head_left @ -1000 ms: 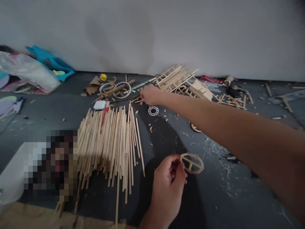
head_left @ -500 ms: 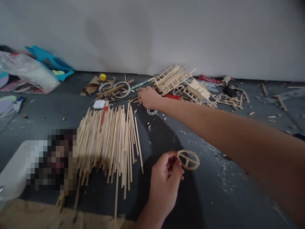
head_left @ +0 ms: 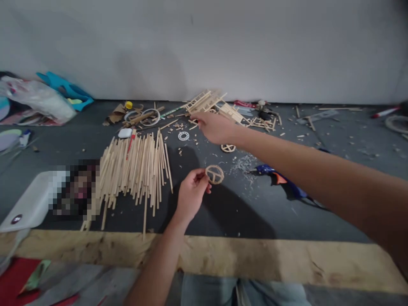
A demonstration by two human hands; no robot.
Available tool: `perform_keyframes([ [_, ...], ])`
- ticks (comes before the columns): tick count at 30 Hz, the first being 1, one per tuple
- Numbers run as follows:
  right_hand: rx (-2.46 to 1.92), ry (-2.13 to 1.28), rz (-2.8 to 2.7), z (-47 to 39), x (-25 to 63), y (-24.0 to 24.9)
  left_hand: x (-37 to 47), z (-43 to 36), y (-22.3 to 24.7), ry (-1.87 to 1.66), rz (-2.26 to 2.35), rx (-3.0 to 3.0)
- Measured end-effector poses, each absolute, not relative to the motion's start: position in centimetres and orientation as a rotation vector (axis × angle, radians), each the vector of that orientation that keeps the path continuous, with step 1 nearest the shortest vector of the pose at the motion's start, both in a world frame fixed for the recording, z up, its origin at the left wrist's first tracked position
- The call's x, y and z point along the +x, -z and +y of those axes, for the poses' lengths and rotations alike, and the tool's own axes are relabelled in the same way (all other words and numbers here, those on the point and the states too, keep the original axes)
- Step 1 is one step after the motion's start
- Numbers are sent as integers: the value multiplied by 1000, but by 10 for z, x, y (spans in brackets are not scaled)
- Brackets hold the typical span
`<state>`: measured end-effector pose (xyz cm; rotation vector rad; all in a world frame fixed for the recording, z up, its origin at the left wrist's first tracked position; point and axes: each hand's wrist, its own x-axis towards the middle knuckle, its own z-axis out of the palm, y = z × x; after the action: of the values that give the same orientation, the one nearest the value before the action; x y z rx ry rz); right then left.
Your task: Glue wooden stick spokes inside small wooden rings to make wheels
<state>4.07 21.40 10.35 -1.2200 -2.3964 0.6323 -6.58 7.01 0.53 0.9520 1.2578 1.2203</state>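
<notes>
My left hand [head_left: 191, 191] pinches the rim of a small wooden wheel [head_left: 214, 174] with crossing spokes, held up over the dark tabletop. Further back, my right hand [head_left: 215, 127] reaches in front of a model built of thin wooden sticks [head_left: 207, 102]. Its fingers are curled, and a bit of a red object [head_left: 199, 122] shows at the fingertips; most of it is hidden. A second wooden wheel [head_left: 228, 148] lies under my right forearm. To the left of that hand rests a white ring with holes [head_left: 183, 136].
Many thin wooden sticks [head_left: 137, 170] lie spread at the left, with a white case [head_left: 125, 133] behind them. A blue glue gun [head_left: 283, 180] is at the right. Tape rolls [head_left: 149, 117] and scraps lie along the wall. A pale wooden edge [head_left: 255, 255] borders the front.
My right hand has come to the red object in front of the stick model, and its fingers have closed there. My left hand still holds the wheel. The view has shifted right and back.
</notes>
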Motion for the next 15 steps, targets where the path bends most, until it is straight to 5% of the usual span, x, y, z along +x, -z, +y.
perform_keyframes([
  [5, -1389, -1054, -1928, 143, 109, -109, -58, 63, -2, -1207, 1302, 1093],
  [15, -1361, -1241, -1297, 35, 169, -43, -32, 30, -10, -1135, 1416, 1110],
])
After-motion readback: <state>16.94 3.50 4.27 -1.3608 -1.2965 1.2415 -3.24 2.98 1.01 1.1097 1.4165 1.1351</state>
